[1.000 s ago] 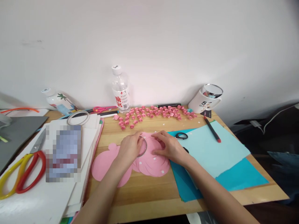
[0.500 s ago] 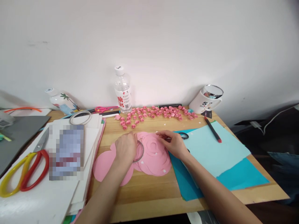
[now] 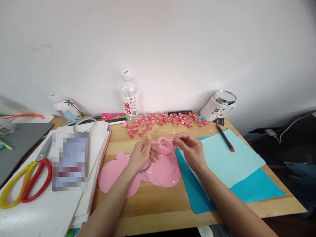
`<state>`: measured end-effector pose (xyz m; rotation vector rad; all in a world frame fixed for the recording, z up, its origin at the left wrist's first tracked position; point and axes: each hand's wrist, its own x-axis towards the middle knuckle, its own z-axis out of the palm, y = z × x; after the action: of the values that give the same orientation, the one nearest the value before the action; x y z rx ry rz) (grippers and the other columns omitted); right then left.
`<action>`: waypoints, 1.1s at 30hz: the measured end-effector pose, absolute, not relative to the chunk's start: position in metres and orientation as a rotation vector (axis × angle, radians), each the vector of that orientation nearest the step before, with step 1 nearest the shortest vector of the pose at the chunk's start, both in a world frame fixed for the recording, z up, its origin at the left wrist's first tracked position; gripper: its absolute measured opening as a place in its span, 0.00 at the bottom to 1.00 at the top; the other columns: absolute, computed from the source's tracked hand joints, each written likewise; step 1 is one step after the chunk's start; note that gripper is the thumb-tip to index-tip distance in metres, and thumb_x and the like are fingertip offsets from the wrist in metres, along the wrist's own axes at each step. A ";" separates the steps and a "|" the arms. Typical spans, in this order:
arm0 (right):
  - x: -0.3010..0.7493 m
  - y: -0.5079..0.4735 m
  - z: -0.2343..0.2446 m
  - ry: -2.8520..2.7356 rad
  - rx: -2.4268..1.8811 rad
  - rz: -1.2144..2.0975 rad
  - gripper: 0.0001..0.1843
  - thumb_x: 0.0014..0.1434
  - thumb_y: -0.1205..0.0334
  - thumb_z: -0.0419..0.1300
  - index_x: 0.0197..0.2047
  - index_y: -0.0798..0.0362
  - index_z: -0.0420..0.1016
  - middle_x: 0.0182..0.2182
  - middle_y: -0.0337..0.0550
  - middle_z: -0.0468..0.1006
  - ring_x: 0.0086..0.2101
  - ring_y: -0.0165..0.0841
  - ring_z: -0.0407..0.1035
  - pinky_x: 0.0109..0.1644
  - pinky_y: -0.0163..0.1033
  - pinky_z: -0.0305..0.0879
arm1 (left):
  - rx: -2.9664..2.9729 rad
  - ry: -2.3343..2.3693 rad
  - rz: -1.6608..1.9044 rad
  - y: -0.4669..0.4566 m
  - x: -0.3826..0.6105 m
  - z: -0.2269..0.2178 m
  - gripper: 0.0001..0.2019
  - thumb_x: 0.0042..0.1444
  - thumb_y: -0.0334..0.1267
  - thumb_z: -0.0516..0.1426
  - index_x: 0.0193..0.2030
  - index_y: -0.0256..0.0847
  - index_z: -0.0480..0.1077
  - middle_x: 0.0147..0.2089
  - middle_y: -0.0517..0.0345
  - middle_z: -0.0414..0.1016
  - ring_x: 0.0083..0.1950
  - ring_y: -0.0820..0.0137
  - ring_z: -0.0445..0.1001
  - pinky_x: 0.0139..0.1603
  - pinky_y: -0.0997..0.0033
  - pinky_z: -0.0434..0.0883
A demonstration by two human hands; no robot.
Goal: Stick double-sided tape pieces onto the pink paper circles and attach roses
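Observation:
A pink paper spiral (image 3: 166, 150) hangs from the fingertips of my right hand (image 3: 191, 149), pinched at its outer end. My left hand (image 3: 145, 152) is open, fingers apart, beside the left edge of the spiral; whether they touch is unclear. Under both lies a pile of pink cut-paper spirals (image 3: 165, 172). A roll of clear tape or similar ring (image 3: 147, 167) rests on the pile, partly covered by my left hand. Left of it, flat pink paper circles (image 3: 111, 174) overlap on the wooden table (image 3: 153, 210).
Many small rolled pink paper roses (image 3: 160, 120) spread along the back. Behind stand a plastic bottle (image 3: 130, 98) and a white mug (image 3: 217, 107). Right are blue sheets (image 3: 222, 158) with a marker (image 3: 225, 140); left, white paper (image 3: 44, 210) with red-yellow scissors (image 3: 37, 179).
My right hand has lifted a spiral off the pile and moved slightly right. My left hand has let go of the ring, opened and shifted right towards the spiral.

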<state>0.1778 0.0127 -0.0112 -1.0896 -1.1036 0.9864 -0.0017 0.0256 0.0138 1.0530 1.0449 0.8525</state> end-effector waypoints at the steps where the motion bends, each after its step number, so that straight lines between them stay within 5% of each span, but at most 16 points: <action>1: 0.176 0.010 -0.009 -1.210 -1.061 0.912 0.04 0.52 0.60 0.63 0.31 0.50 0.74 0.28 0.40 0.72 0.30 0.31 0.67 0.33 0.38 0.67 | 0.964 0.992 0.820 0.026 -0.002 0.014 0.35 0.47 0.68 0.48 0.32 0.32 0.72 0.24 0.45 0.76 0.22 0.66 0.74 0.19 0.73 0.67; 5: 0.170 0.001 -0.002 -1.676 -0.911 0.769 0.05 0.54 0.65 0.61 0.29 0.47 0.77 0.30 0.42 0.74 0.34 0.34 0.69 0.41 0.43 0.68 | 0.771 0.935 0.800 0.030 -0.005 0.012 0.30 0.51 0.62 0.51 0.37 0.31 0.72 0.30 0.40 0.78 0.30 0.63 0.78 0.26 0.70 0.72; 10: 0.165 0.000 -0.001 -1.879 -0.817 0.781 0.02 0.53 0.63 0.63 0.31 0.46 0.78 0.31 0.42 0.76 0.36 0.35 0.70 0.43 0.45 0.68 | 0.844 0.994 0.910 0.034 -0.008 0.009 0.16 0.51 0.46 0.59 0.36 0.31 0.73 0.30 0.45 0.79 0.25 0.68 0.76 0.27 0.71 0.72; 16: 0.169 0.006 -0.009 -1.315 -1.208 0.559 0.07 0.57 0.60 0.58 0.29 0.50 0.74 0.30 0.44 0.75 0.32 0.34 0.70 0.35 0.41 0.68 | 1.020 0.912 0.962 0.032 -0.010 0.016 0.16 0.54 0.47 0.57 0.30 0.33 0.73 0.27 0.50 0.77 0.22 0.72 0.72 0.25 0.73 0.68; 20: 0.172 0.010 -0.012 -1.153 -1.226 0.808 0.08 0.53 0.57 0.62 0.36 0.51 0.75 0.33 0.43 0.77 0.27 0.31 0.70 0.31 0.39 0.70 | 1.148 0.884 0.950 0.030 -0.010 0.019 0.17 0.57 0.44 0.54 0.24 0.35 0.71 0.22 0.55 0.73 0.21 0.74 0.70 0.26 0.75 0.67; 27: 0.168 0.006 -0.010 -1.220 -1.137 1.035 0.11 0.54 0.54 0.60 0.34 0.53 0.76 0.21 0.38 0.75 0.23 0.30 0.68 0.29 0.38 0.68 | 1.190 0.937 0.998 0.026 -0.004 0.024 0.15 0.56 0.42 0.55 0.23 0.36 0.71 0.21 0.56 0.73 0.21 0.74 0.69 0.25 0.75 0.68; 33: 0.166 0.006 -0.010 -1.338 -1.199 1.010 0.09 0.53 0.57 0.61 0.26 0.54 0.74 0.22 0.39 0.73 0.24 0.29 0.66 0.28 0.35 0.64 | 1.242 1.040 0.961 0.023 -0.002 0.024 0.12 0.47 0.38 0.62 0.39 0.36 0.74 0.26 0.57 0.75 0.22 0.75 0.69 0.25 0.76 0.68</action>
<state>0.1665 0.0061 -0.0104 -1.1995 -1.3382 1.0102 -0.0022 0.0231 0.0245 1.2421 1.0405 0.9612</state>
